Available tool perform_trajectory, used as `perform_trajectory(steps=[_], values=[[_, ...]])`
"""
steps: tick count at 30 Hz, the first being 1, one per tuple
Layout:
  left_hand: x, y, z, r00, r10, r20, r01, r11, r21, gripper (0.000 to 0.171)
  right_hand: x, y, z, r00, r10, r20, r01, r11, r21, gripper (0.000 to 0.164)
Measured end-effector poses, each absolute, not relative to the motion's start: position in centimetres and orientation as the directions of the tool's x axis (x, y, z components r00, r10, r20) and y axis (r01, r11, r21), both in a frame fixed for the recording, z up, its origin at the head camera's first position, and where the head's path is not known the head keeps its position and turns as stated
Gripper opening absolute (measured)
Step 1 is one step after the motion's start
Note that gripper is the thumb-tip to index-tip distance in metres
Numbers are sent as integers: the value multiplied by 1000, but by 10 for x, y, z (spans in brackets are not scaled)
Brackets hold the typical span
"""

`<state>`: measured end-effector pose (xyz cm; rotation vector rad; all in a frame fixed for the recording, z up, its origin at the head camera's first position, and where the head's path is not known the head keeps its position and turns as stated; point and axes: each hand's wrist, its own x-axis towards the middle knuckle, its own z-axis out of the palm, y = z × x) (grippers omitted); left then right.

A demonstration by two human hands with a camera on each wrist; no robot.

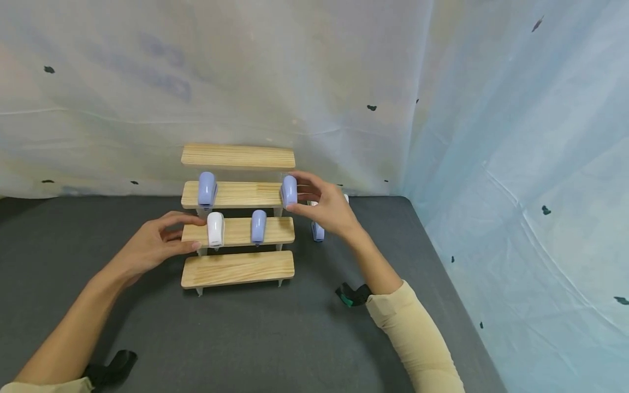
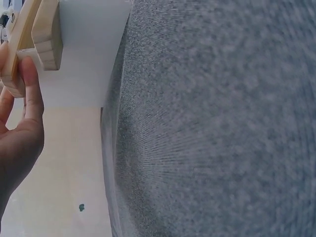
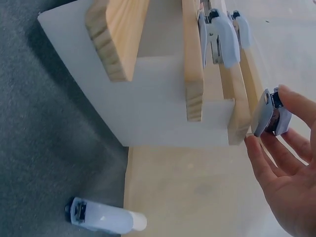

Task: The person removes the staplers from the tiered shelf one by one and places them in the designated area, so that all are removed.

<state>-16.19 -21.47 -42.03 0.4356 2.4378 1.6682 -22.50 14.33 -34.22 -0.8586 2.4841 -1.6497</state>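
Observation:
My right hand (image 1: pixel 326 204) pinches a blue stapler (image 1: pixel 290 190) between thumb and fingers at the right end of the third tier of a stepped wooden stand (image 1: pixel 238 268). Whether that stapler touches the board cannot be told. On the left, my left hand (image 1: pixel 156 243) grips the end of the second tier; its thumb and fingers hold the board (image 2: pixel 14 81) in the left wrist view. A white stapler (image 1: pixel 215 229) stands on that tier close to the left fingertips, with another blue stapler (image 1: pixel 258 226) to its right. One more blue stapler (image 1: pixel 207 189) sits on the third tier's left end.
Right of the stand, a blue stapler (image 1: pixel 318 232) lies on the dark grey tabletop (image 1: pixel 236 338). Something white shows partly behind the right hand. Pale sheeting (image 1: pixel 314 65) hangs behind the table and along its right side. Black straps (image 1: pixel 354 295) sit at both wrists.

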Motion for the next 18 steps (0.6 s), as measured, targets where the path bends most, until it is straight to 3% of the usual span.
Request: perform_trajectory(steps=[11,18], values=[[-159,-213,-420,-946,322,39,155,345,926,48,-202,160,-325,-879,-408,246,-399,347,-849,62],[-163,-210,-422,-945,322,54,169,344,924,48,-219,187,-354,-884,-393,254,-404,367,-838,65]])
